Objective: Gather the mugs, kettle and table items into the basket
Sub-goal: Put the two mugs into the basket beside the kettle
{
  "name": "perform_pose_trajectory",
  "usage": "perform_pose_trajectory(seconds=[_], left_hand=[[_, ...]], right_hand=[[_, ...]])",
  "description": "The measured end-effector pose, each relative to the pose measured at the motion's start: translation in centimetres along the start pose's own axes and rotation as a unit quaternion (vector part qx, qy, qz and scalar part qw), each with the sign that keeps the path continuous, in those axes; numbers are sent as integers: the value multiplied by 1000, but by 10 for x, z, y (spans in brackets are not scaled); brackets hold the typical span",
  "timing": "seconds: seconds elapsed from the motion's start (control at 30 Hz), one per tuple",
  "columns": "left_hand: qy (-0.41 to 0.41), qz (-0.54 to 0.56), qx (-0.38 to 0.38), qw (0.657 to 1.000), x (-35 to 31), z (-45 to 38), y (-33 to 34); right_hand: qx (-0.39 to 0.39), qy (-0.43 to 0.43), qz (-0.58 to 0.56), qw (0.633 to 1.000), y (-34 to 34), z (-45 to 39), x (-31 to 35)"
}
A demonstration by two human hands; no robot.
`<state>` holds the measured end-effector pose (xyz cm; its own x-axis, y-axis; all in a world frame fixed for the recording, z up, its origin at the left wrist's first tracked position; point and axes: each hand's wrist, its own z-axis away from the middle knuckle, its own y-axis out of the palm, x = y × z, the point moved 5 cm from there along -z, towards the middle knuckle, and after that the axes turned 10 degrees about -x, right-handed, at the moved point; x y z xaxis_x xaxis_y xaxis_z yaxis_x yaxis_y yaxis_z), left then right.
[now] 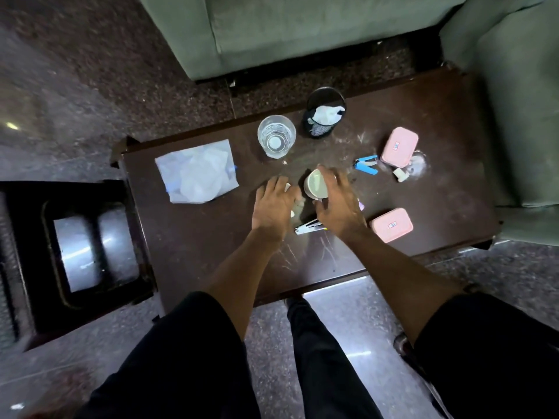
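A pale mug (315, 184) stands at the middle of the dark wooden table (211, 252). My right hand (340, 207) curls round its right side and rim. My left hand (273, 207) lies over a small white object beside the mug, mostly hiding it; whether it holds that object is unclear. A silver stapler (305, 229) lies just below both hands. Further back stand a clear glass (276, 137) and a black mesh cup (324, 117) with white paper in it.
A white plastic bag (196, 173) lies at the table's left. Two pink boxes (399, 146) (391, 225), a blue stapler (366, 167) and a small white block (401, 173) sit at the right. A dark stool (75, 246) stands left; a grey-green sofa (302, 31) behind.
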<state>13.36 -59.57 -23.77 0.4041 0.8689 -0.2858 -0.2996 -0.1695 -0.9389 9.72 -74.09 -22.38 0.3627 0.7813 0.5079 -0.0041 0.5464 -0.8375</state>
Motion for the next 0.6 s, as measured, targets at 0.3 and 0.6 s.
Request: perform_pose_trajectory(seconds=[0.3,0.6], left_hand=[[-422,133,-170,881,1,62,0],[-445,342,-98,822,1,55,37]], right_hand=[[-66,125,-10,990,18,20,-12],[-66,132,10,989,30,27,-16]])
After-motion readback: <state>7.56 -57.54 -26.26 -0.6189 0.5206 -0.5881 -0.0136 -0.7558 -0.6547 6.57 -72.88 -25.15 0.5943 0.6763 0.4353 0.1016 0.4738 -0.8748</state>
